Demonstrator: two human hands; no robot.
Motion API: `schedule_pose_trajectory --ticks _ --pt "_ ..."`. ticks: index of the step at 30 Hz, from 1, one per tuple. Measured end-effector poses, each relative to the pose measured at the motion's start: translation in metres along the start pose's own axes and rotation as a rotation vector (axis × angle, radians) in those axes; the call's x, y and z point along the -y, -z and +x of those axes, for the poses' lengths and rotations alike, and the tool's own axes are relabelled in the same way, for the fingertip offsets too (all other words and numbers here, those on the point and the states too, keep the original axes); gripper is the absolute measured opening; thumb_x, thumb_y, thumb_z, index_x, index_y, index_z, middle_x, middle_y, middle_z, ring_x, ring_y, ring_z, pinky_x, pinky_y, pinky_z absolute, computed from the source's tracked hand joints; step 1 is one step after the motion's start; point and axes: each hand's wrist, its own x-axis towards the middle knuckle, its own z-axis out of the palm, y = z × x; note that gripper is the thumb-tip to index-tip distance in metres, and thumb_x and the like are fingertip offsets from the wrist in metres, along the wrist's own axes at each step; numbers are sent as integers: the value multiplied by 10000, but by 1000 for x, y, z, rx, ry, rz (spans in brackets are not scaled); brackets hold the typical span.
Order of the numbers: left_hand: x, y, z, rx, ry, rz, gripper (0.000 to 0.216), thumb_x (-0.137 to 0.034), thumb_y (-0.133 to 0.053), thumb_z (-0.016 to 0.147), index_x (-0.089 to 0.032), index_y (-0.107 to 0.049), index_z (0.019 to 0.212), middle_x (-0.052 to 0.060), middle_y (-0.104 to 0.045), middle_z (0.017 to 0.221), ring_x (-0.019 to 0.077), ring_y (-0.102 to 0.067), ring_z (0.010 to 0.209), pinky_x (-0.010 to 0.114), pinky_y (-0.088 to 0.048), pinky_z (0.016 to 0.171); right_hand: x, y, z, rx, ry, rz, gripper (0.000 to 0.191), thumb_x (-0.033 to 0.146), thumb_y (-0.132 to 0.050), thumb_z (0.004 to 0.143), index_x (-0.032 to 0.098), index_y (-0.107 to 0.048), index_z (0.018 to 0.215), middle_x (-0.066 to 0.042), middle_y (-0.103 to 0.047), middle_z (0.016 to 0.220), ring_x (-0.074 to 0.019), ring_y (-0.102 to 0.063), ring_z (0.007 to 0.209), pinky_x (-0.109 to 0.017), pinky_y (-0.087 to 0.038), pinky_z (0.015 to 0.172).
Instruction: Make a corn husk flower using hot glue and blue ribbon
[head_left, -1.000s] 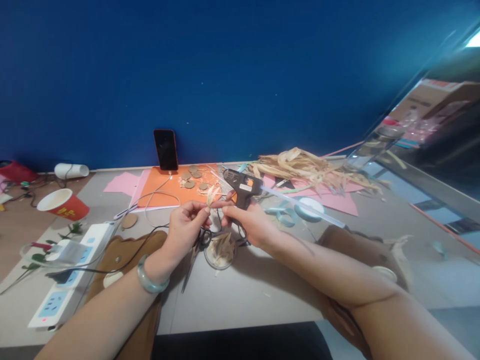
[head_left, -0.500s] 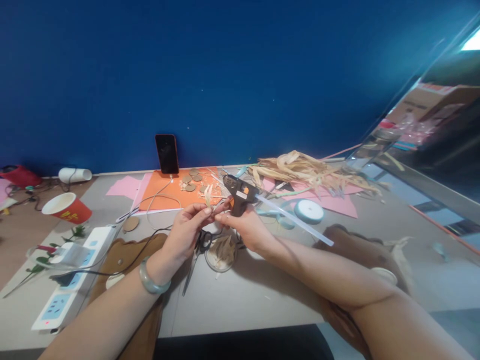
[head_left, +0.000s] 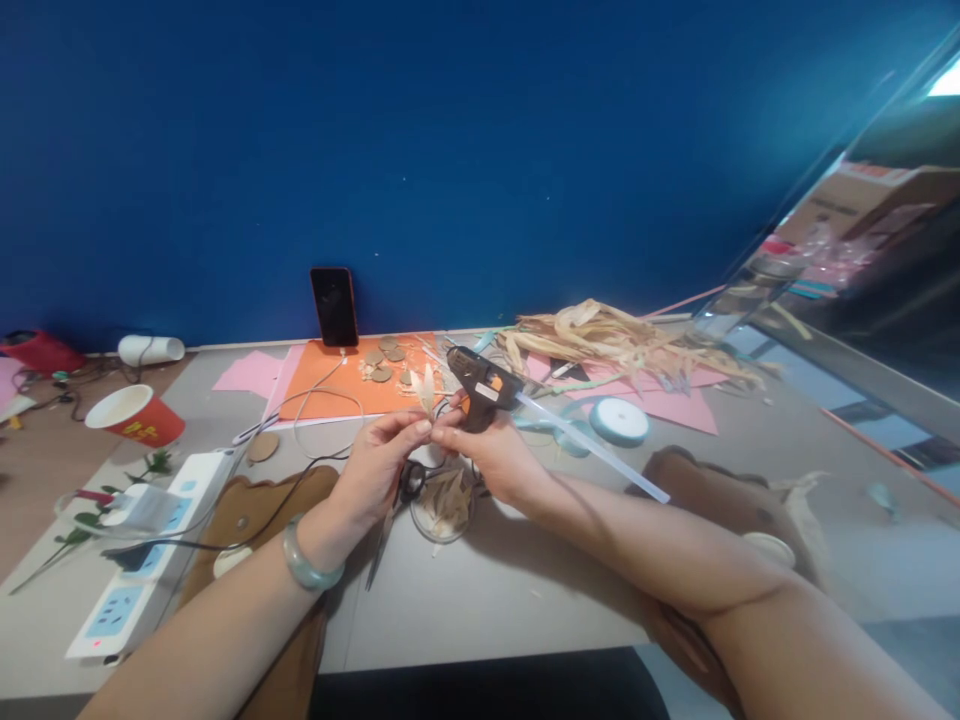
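Between the fingertips of my left hand (head_left: 379,455) stands a small pale piece of dried husk (head_left: 424,388), its pointed leaves up. My right hand (head_left: 491,450) is wrapped round a black hot glue gun (head_left: 486,385), and its thumb and fingertips meet my left fingers at the base of the husk piece. A long translucent glue stick (head_left: 592,445) sticks out of the gun's back. Below my hands lie black-handled scissors (head_left: 411,482) and a round dish (head_left: 442,540) of dried husk pieces.
A heap of dried husks (head_left: 600,335) and a ribbon roll (head_left: 619,421) lie right. Wooden discs (head_left: 381,374) rest on orange paper (head_left: 315,385), near a leaning phone (head_left: 334,306). A power strip (head_left: 112,610) with cables and a red paper cup (head_left: 146,420) stand left.
The husk piece between my fingers has turned, so its leaves now show wider and spread. My hands and the glue gun have shifted only slightly.
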Motion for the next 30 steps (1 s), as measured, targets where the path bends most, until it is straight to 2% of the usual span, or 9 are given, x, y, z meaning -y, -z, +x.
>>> schedule_pose_trajectory --ticks 3,8,11,13,15,18,24,30 --pt "-1 0 -1 -11 -3 8 198 -296 -773 678 -178 -685 812 86 -748 969 243 -680 949 384 -508 850 1 2 1 -8 17 -40 163 246 -758 655 149 -630 628 12 -601 645 -95 -514 588 -241 -422 576" --pt "-3 0 -1 -25 23 -12 240 -216 -756 648 -184 -689 876 48 -733 885 187 -669 743 352 -511 755 0 5 3 -6 21 -35 186 262 -768 646 157 -613 641 21 -600 603 -102 -519 562 -256 -435 579" --pt "-2 3 2 -121 2 -17 225 -172 -698 646 -190 -701 870 38 -716 897 177 -656 813 315 -501 763 3 6 4 -17 29 -28 217 268 -772 643 167 -586 690 35 -594 582 -105 -519 546 -265 -441 580" --pt "0 7 6 -213 -32 -12 191 -153 -650 645 -187 -709 823 29 -703 890 159 -644 832 292 -492 776 5 6 5 -29 42 -9 268 272 -782 634 178 -560 750 51 -593 572 -103 -516 529 -268 -445 580" --pt "2 12 9 -250 -51 -3 87 -146 -613 628 -176 -678 676 22 -680 804 147 -629 786 285 -487 759 8 6 5 -35 49 21 319 268 -788 625 188 -537 803 64 -597 571 -100 -516 517 -267 -447 586" --pt "3 16 12 -247 -79 1 65 -177 -580 626 -171 -636 593 23 -659 740 150 -614 757 284 -476 745 8 5 5 -44 32 46 332 252 -782 616 190 -526 818 67 -602 570 -100 -517 499 -265 -440 570" --pt "1 19 11 -189 -224 64 120 -210 -539 668 -180 -607 575 21 -629 667 161 -594 757 291 -448 787 2 8 9 -44 37 14 296 256 -785 614 182 -537 759 59 -592 553 -105 -521 501 -266 -429 559" --pt "0 15 11 -207 -181 147 184 -241 -466 724 -199 -497 547 28 -623 634 174 -578 737 303 -441 773 2 8 10 -63 34 -13 283 279 -772 614 184 -538 741 59 -574 540 -109 -513 506 -274 -439 567"
